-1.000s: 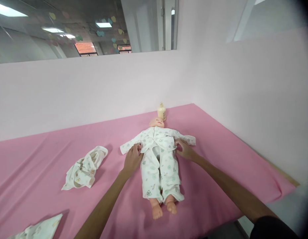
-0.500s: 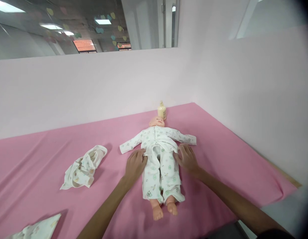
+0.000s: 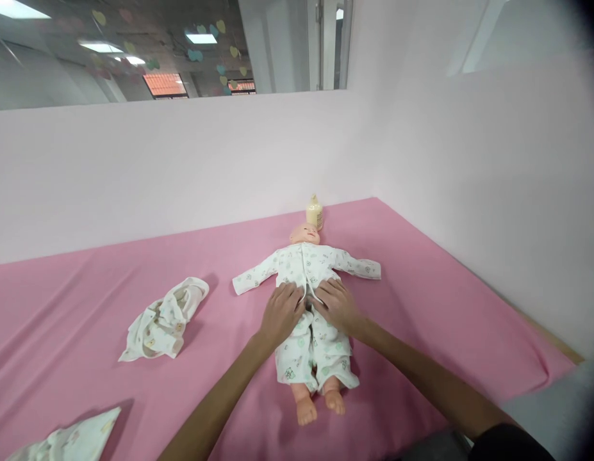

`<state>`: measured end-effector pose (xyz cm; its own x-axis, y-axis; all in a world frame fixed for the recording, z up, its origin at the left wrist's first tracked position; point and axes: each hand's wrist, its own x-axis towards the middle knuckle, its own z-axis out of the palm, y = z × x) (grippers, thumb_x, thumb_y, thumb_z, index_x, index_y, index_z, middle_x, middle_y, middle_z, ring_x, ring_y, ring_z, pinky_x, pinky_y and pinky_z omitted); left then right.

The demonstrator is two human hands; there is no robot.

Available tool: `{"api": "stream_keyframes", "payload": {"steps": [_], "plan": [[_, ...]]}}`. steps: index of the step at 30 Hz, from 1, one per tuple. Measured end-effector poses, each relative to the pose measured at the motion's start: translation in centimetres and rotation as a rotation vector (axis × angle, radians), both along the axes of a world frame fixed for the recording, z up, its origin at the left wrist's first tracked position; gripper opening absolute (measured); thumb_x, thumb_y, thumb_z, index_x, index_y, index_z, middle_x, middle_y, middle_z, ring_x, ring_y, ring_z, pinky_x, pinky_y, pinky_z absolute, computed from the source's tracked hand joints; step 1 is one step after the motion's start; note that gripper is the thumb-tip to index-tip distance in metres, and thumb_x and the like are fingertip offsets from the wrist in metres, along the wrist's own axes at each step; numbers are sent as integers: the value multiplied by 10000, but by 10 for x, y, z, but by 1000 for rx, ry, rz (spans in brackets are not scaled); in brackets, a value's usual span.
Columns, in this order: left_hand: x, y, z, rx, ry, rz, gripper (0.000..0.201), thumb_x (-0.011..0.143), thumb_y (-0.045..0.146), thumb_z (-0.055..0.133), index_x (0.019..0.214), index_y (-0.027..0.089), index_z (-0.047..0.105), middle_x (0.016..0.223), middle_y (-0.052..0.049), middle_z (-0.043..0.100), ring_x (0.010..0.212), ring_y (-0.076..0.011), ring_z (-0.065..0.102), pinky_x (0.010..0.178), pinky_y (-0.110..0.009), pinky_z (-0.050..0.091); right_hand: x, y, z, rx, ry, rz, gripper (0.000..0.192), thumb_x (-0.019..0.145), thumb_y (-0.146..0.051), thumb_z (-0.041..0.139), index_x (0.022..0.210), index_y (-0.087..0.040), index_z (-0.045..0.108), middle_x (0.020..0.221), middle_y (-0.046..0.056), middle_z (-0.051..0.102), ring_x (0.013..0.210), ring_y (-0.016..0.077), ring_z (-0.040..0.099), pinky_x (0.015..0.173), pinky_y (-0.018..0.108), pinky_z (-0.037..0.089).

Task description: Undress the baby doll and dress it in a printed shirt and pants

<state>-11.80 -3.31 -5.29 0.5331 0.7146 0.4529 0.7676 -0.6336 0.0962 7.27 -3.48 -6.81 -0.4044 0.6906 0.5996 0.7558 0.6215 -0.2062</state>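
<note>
A baby doll point(image 3: 306, 234) lies on its back, head toward the wall and bare feet toward me. It wears a white printed shirt point(image 3: 289, 264) with long sleeves spread out, and matching pants point(image 3: 293, 362). At the doll's waist, my left hand point(image 3: 284, 310) is closed on the lower front edge of the shirt. Opposite it, my right hand point(image 3: 339, 307) grips the other front edge, fingers curled. A small gap shows between the two hands, at the crotch opening of the pants. My fingertips are partly hidden in the cloth.
Pink cloth point(image 3: 220, 256) covers the table. A pale yellow pump bottle point(image 3: 314, 213) stands behind the doll's head. Left of the doll lies a crumpled printed garment point(image 3: 165, 323); another folded white cloth point(image 3: 70, 442) is at the near left. White walls point(image 3: 181, 166) border the back and right.
Both hands have moved inward from the doll's sides to the middle of its waist, bringing the shirt's lower front edges closer together. The doll stays in place.
</note>
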Motion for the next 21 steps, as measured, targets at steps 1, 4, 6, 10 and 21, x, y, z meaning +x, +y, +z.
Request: {"api": "stream_keyframes", "payload": {"steps": [1, 4, 6, 10, 21], "plan": [[-1, 0, 0, 3, 31, -19, 159, 953, 194, 382, 908, 187, 534, 894, -65, 560, 824, -197, 492, 780, -350, 398, 0, -3, -2, 4, -21, 10, 190, 949, -236, 490, 764, -205, 518, 815, 43, 578, 841, 200, 483, 812, 346, 370], [-5, 1, 5, 6, 94, -89, 119, 895, 150, 422, 854, 183, 528, 885, -61, 551, 828, -196, 478, 770, -354, 386, 2, -5, -2, 18, -55, 37, 147, 899, -149, 494, 762, -202, 509, 816, 41, 562, 844, 198, 465, 812, 343, 374], [-8, 0, 10, 0, 101, -132, 93, 827, 110, 459, 805, 182, 513, 888, -57, 547, 840, -196, 464, 768, -350, 379, 4, -3, 1, 45, -67, 52, 133, 847, -108, 503, 754, -203, 500, 811, 41, 550, 838, 201, 452, 817, 346, 379], [-11, -4, 15, 7, 106, -198, 146, 754, 57, 467, 808, 183, 519, 919, -61, 557, 891, -208, 453, 796, -359, 373, 5, -4, 3, 52, -29, 73, 136, 770, -71, 512, 797, -204, 498, 868, 51, 553, 848, 205, 447, 816, 354, 385], [-20, -35, 14, -160, -344, 174, 228, 932, 387, 502, 1097, 231, 523, 1134, -78, 568, 1056, -218, 543, 867, -368, 472, 12, -22, 8, -83, 18, 166, 121, 865, -157, 533, 975, -208, 532, 931, 52, 582, 884, 201, 508, 806, 360, 412]]}}
